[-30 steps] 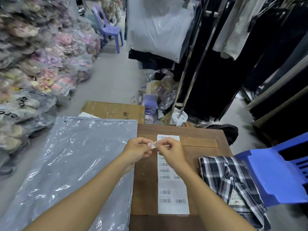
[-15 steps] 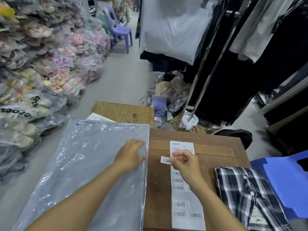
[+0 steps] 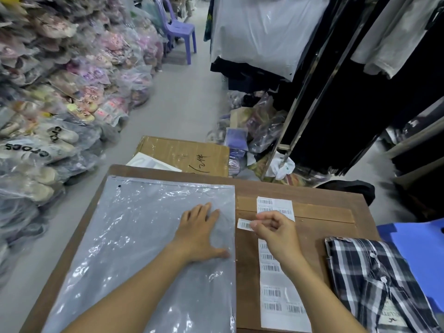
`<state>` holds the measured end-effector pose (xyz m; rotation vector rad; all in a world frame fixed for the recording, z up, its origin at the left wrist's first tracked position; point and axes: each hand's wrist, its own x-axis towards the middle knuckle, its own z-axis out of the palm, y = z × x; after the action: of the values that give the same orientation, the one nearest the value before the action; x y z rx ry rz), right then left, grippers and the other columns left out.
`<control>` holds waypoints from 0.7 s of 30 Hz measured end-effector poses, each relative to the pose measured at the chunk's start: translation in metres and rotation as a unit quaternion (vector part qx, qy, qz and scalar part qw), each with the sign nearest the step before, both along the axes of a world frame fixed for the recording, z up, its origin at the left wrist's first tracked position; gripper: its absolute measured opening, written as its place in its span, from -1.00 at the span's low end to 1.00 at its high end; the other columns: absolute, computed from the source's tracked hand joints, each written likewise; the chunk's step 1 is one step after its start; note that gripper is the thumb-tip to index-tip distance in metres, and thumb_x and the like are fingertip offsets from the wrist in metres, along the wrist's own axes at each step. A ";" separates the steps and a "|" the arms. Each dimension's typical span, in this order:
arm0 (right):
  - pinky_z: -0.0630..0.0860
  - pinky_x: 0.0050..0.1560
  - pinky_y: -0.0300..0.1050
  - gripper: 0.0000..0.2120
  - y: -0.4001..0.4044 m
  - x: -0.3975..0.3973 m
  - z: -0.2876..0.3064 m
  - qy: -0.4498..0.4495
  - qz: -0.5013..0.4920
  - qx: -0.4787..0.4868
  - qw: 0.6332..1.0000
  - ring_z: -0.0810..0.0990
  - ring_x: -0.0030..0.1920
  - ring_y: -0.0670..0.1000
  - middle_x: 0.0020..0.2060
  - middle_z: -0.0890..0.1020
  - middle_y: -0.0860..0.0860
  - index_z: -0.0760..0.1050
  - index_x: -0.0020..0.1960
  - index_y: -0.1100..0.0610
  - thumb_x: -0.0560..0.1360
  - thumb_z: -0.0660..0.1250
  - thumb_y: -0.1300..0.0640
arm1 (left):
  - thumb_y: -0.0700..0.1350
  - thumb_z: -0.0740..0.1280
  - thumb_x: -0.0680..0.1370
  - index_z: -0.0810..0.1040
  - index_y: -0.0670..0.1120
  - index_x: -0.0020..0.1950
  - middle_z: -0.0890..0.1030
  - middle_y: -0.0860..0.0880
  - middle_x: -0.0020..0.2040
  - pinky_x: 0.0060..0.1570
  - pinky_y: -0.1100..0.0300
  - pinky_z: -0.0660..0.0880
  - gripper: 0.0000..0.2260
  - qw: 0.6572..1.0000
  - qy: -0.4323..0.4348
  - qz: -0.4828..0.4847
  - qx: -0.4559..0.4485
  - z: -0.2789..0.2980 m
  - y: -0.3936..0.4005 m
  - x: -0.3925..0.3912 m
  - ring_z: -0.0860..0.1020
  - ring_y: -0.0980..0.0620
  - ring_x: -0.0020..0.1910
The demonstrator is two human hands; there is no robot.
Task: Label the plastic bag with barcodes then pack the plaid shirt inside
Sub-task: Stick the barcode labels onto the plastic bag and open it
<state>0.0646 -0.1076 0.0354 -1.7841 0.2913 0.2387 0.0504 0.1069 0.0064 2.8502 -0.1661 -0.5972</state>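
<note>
Clear plastic bag [image 3: 134, 248] lies flat on the wooden counter [image 3: 312, 195], one bag only, no sticker visible on it yet. Left hand [image 3: 200, 233] rests on it near the right edge, fingers spread and palm down; judged to be pinning the slippery film so it stays smooth for sticking. Right hand [image 3: 276, 230] pinches one peeled barcode label [image 3: 244, 224] between thumb and fingertip, held just off the bag's right edge, sticker pointing toward the bag. Label sheet [image 3: 281, 304] lies beside the bag, partly under the right forearm; roughly nine barcodes left that I can count, some hidden. One plaid shirt [image 3: 374, 284], folded, sits at the counter's right side, well apart from the bag, not yet packed. Placement keeps the working order left to right: bag, labels, shirt.
</note>
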 end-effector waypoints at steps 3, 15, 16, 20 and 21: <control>0.62 0.04 0.11 -0.82 0.010 0.006 -0.005 0.000 0.005 -0.005 1.000 0.65 -0.14 0.09 -0.18 0.69 0.20 0.62 -0.11 0.10 0.40 0.53 0.32 | 0.52 0.25 0.27 0.03 0.05 0.60 -0.02 -0.06 0.63 0.51 -0.07 -0.04 0.04 1.000 -0.021 -0.003 0.009 0.002 -0.020 -0.021 -0.03 -0.14 0.59; 0.56 -0.18 -0.07 -0.80 0.015 0.002 -0.020 0.036 0.010 0.015 0.999 0.61 -0.22 0.09 -0.26 0.67 0.13 0.60 -0.16 0.08 0.38 0.57 0.30 | 0.05 0.37 0.54 0.56 -0.08 0.20 0.56 0.00 0.16 0.21 0.13 0.46 -0.70 0.916 -0.070 0.236 -0.318 0.004 -0.040 -0.029 0.53 0.01 0.14; 0.58 -0.14 0.00 -0.80 0.014 0.002 -0.021 0.037 0.012 0.014 0.999 0.62 -0.21 0.10 -0.26 0.68 0.14 0.61 -0.16 0.07 0.37 0.58 0.29 | -0.03 0.40 0.54 0.59 -0.08 0.11 0.61 0.00 0.04 0.09 0.18 0.52 -0.80 0.886 -0.062 0.287 -0.359 0.007 -0.036 -0.020 0.58 0.02 0.03; 0.62 0.04 0.16 -0.81 0.014 0.007 -0.020 0.040 0.017 0.030 0.999 0.64 -0.19 0.09 -0.26 0.70 0.13 0.64 -0.17 0.05 0.35 0.60 0.27 | -0.18 0.50 0.47 0.61 -0.06 0.00 0.65 -0.05 -0.14 -0.01 0.09 0.56 -0.86 0.831 0.035 0.318 -0.455 0.016 -0.024 0.007 0.61 -0.02 -0.16; 0.61 0.05 0.17 -0.81 0.014 0.008 -0.020 0.040 0.020 0.035 0.998 0.64 -0.20 0.08 -0.26 0.69 0.13 0.64 -0.17 0.06 0.35 0.59 0.28 | -0.22 0.50 0.46 0.62 -0.09 0.01 0.64 -0.05 -0.17 -0.02 0.07 0.57 -0.84 0.835 0.042 0.304 -0.456 0.016 -0.022 0.010 0.60 -0.01 -0.20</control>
<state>0.0730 -0.0934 0.0158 -1.7146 0.2998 0.3459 0.0605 0.0853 0.0227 1.7805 0.3712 -0.3481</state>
